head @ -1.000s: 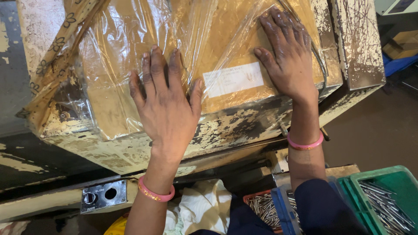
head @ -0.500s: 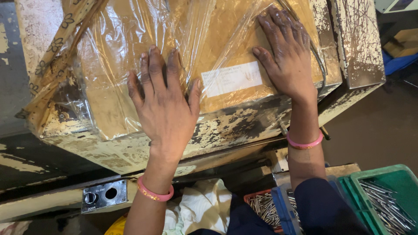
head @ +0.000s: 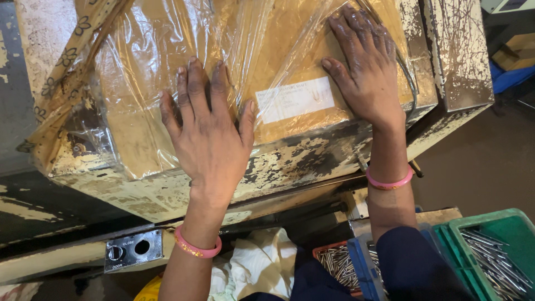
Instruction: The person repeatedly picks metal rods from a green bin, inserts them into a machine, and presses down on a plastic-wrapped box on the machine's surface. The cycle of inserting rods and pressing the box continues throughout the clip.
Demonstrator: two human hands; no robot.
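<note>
Nothing moved | left hand (head: 209,139), right hand (head: 365,72) flat atop wrapped box (head: 278,67)

Top of the plastic-wrapped brown parcel (head: 184,83) ran off the upper frame edge, and the left hand (head: 207,134) and right hand (head: 365,72) lay flat on it, hiding the wrap beneath the palms. White label (head: 295,99) print was too small to tell; the worn cream surface (head: 312,159) was cut off left and right, its underside lost in shadow. Green bin (head: 490,228) and orange bin (head: 334,262) of metal pins were clipped by the bottom and right edges, partly behind the dark sleeve (head: 412,262).
</note>
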